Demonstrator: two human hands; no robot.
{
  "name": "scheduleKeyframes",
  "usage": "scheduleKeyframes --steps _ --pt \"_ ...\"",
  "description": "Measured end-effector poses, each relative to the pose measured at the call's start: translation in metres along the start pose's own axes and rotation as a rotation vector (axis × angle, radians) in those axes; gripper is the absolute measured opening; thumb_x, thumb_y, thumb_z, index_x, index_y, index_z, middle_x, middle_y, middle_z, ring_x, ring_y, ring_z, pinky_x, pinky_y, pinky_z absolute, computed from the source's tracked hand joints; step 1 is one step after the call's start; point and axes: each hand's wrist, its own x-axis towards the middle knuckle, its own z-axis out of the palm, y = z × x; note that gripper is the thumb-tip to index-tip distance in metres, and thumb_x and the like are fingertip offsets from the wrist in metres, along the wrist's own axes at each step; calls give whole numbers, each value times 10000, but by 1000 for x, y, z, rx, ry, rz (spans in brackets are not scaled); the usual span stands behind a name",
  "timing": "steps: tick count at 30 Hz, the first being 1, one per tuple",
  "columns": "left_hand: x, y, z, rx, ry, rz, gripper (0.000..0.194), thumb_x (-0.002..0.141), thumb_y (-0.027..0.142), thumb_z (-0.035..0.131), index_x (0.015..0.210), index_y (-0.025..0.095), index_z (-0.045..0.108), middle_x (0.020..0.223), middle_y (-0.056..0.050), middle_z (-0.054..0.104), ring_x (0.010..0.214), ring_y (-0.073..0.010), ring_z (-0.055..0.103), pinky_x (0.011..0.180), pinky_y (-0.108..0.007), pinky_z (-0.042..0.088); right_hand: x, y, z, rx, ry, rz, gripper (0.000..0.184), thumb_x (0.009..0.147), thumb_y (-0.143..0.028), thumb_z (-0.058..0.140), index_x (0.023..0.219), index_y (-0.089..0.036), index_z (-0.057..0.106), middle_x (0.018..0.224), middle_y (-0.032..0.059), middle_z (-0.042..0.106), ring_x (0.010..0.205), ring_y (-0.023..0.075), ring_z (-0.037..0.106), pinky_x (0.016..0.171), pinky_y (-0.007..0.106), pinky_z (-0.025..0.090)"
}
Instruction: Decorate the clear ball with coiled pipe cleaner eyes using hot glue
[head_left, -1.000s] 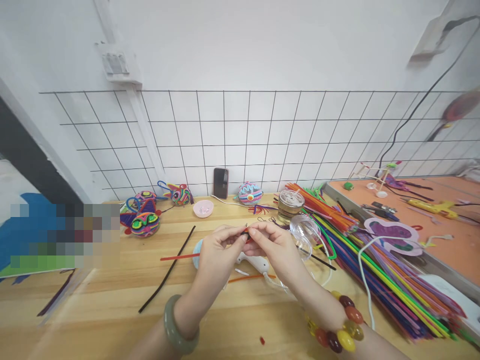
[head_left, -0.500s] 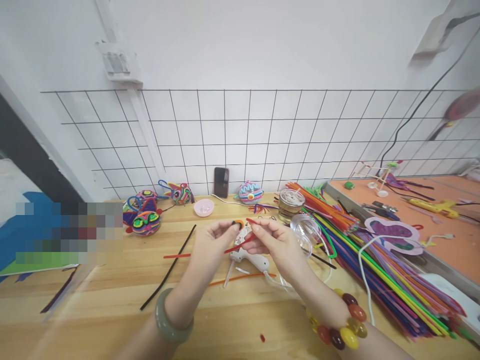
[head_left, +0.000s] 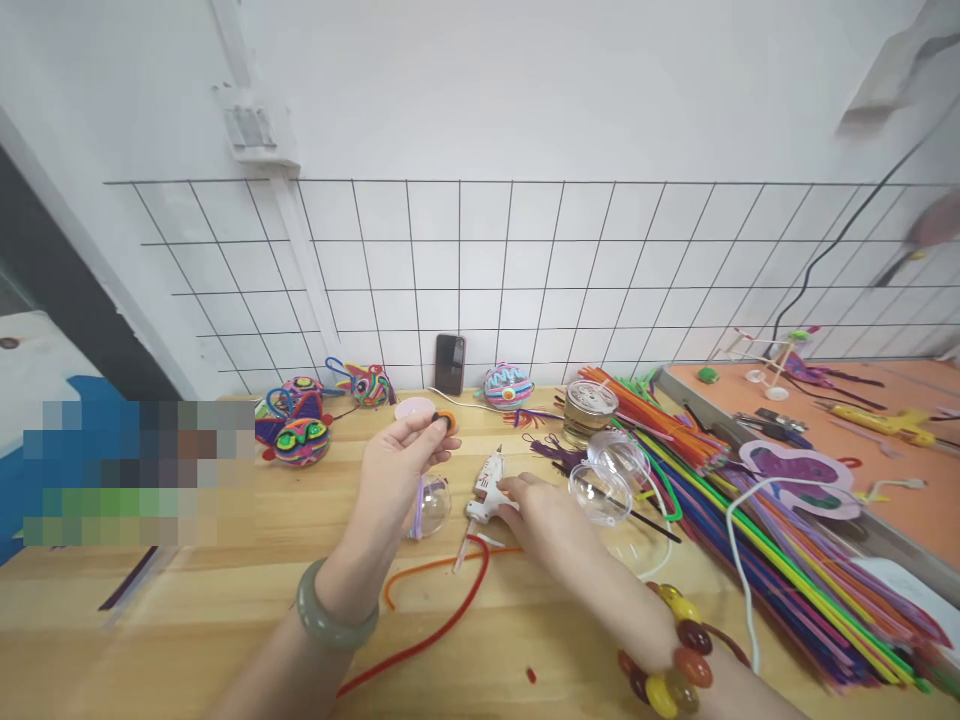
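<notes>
My left hand point(head_left: 405, 450) pinches a small black-and-orange pipe cleaner coil point(head_left: 448, 421) between thumb and fingertips, above the table. Lower down, my right hand point(head_left: 544, 510) has its fingers closed around the handle of a white hot glue gun point(head_left: 491, 490), which lies on the table with its nozzle pointing away from me. The palm hides most of the handle. A curved red pipe cleaner point(head_left: 442, 632) lies in front of the glue gun, beside an orange pipe cleaner point(head_left: 420, 567). Below my left hand sits a clear plastic dome point(head_left: 435, 507) with lilac strands at its side.
Clear ball halves point(head_left: 600, 493) and a lidded jar point(head_left: 591, 412) stand to the right, by a large bundle of coloured pipe cleaners point(head_left: 787, 560). Decorated balls point(head_left: 300, 440), a pink dish point(head_left: 412, 408) and a phone point(head_left: 450, 364) line the back. A white cable point(head_left: 739, 560) crosses the bundle.
My right hand has let go of the red pipe cleaner and moved down onto the glue gun. The red pipe cleaner now lies on the table. My left hand has shifted left, still pinching the coil.
</notes>
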Motion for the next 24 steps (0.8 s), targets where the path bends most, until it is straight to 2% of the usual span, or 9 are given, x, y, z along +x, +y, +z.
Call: scheduleKeyframes --steps 4,9,14,24 --pt "-2 -3 1 -30 -28 -34 302 570 228 778 818 112 650 731 -47 699 670 -160 669 637 -252 514 5 8 15 -302 5 54 222 764 -6 464 843 -81 657 869 212 655 853 300 608 705 360 426" --pt "-4 -4 3 -63 -68 -38 268 572 196 778 790 107 651 737 -65 708 744 -184 677 715 -282 526 7 13 31 -494 6 33 271 758 34 431 889 -80 639 865 209 664 820 293 619 676 352 435" --pt "-4 -2 5 -82 -79 -39 272 568 177 780 795 98 653 749 -77 714 761 -182 677 761 -293 526 11 16 25 -528 2 14 300 735 16 441 968 -77 605 815 176 679 720 261 641 625 322 437" --pt "-3 -2 0 29 -74 57 332 598 210 771 872 109 614 799 -69 705 773 -192 679 741 -296 531 9 22 24 -440 -19 26 434 636 32 457 1037 -82 577 894 142 656 748 224 626 640 273 430"
